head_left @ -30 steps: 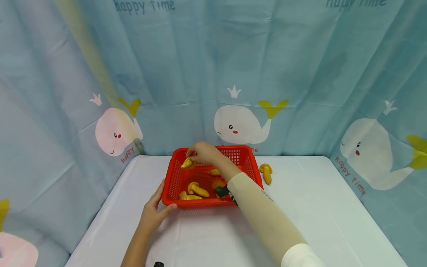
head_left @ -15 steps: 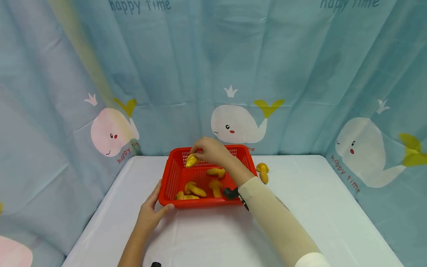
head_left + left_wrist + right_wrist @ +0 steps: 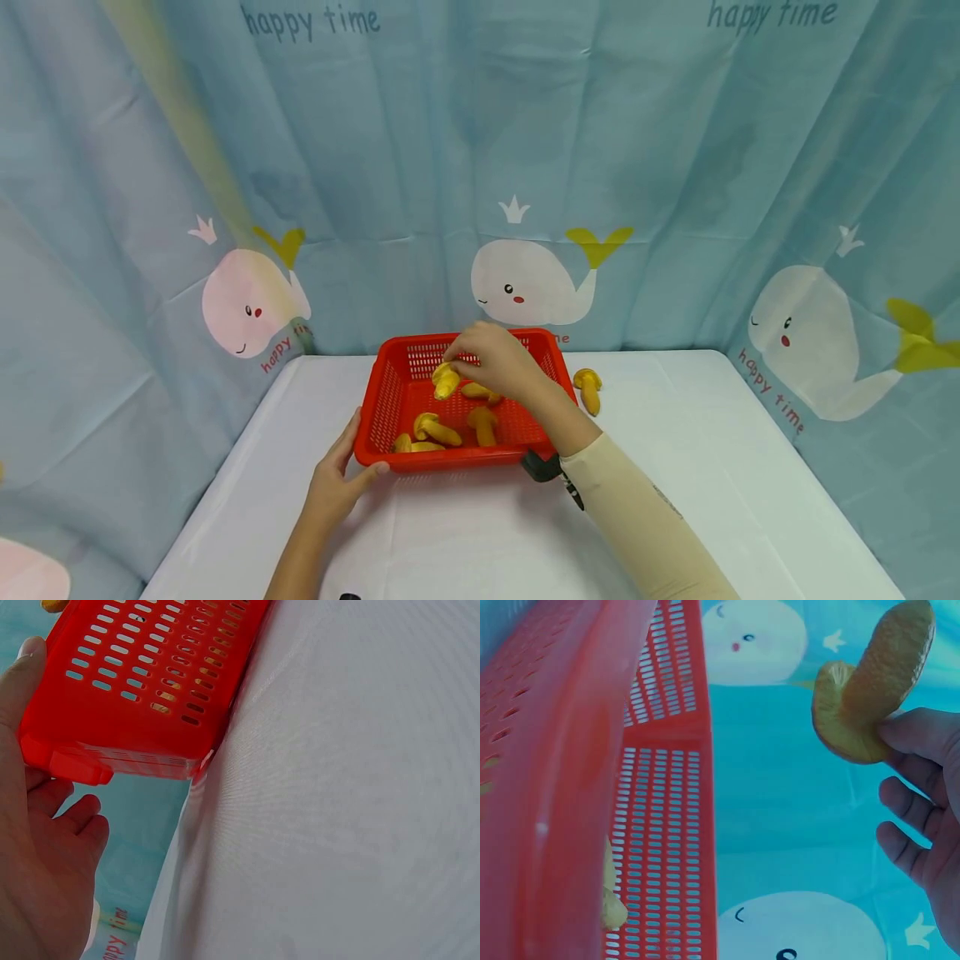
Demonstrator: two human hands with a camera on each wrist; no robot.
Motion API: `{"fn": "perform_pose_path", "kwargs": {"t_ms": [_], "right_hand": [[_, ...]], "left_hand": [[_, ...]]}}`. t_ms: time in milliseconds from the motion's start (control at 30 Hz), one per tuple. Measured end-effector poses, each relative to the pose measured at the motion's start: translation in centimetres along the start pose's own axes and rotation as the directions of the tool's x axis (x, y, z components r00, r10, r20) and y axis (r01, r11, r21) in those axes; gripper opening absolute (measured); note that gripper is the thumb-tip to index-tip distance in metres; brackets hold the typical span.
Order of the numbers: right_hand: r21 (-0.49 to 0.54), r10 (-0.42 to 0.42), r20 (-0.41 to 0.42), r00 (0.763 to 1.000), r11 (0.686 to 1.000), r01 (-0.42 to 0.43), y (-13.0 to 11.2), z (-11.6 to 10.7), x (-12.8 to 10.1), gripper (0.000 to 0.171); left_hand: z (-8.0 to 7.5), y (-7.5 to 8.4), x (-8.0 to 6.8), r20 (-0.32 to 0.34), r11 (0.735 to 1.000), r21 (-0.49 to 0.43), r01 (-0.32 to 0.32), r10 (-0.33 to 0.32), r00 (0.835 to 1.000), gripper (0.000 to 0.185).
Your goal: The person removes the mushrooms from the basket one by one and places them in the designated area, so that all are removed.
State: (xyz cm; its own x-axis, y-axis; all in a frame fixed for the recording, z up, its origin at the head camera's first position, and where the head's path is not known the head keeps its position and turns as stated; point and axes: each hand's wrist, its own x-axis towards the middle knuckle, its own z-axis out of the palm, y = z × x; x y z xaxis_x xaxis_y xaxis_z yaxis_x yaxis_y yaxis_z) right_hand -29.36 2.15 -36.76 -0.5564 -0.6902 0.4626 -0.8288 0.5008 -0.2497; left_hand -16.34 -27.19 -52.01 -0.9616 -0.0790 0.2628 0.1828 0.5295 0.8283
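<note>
In the head view my right hand (image 3: 497, 360) pinches a yellow mushroom (image 3: 446, 383) by its cap between thumb and fingertips, over the back of the red plastic basket (image 3: 465, 460). The right wrist view shows this mushroom (image 3: 891, 664) with its thick stem and curved cap, the other fingers loosely bent below it. My left hand (image 3: 333, 485) grips the basket's front left corner. From the left wrist, the thumb lies on one side of the rim and the fingers (image 3: 79, 816) bend under the other. Several more mushrooms lie inside, among them a mushroom (image 3: 482, 425) near the front wall.
One mushroom (image 3: 590, 392) lies on the white tablecloth (image 3: 675, 467), just right of the basket. A blue curtain (image 3: 420, 167) printed with whales hangs behind the table and along both sides. A small black object (image 3: 349, 597) shows at the bottom edge.
My right hand has shifted right and slightly toward me with the mushroom, whose stem has swung to point downward. The left hand keeps its grip on the basket corner.
</note>
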Motion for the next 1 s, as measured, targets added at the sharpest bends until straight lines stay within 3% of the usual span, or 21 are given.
{"fn": "perform_pose_path", "kwargs": {"t_ms": [233, 500, 767, 1000], "right_hand": [[0.021, 0.047, -0.069, 0.997, 0.999, -0.045, 0.3, -0.7, -2.4, 0.013], [0.040, 0.040, -0.168, 0.985, 0.999, -0.034, 1.5, -1.2, -5.2, 0.013], [0.075, 0.092, -0.215, 0.972, 0.994, -0.078, 2.2, -1.6, -8.1, 0.015], [0.066, 0.077, -0.253, 0.964, 0.996, -0.062, 3.0, -1.9, -10.2, 0.015]], "left_hand": [[0.1, 0.0, 0.1, 0.006, 1.000, 0.014, -0.001, 0.001, 1.000, 0.096], [0.1, 0.4, 0.3, 0.005, 0.999, 0.033, 0.023, -0.023, 1.000, 0.096], [0.1, 0.1, 0.3, 0.005, 1.000, 0.011, 0.001, -0.001, 1.000, 0.097], [0.0, 0.0, -0.1, 0.008, 1.000, 0.007, 0.012, -0.012, 1.000, 0.097]]}}
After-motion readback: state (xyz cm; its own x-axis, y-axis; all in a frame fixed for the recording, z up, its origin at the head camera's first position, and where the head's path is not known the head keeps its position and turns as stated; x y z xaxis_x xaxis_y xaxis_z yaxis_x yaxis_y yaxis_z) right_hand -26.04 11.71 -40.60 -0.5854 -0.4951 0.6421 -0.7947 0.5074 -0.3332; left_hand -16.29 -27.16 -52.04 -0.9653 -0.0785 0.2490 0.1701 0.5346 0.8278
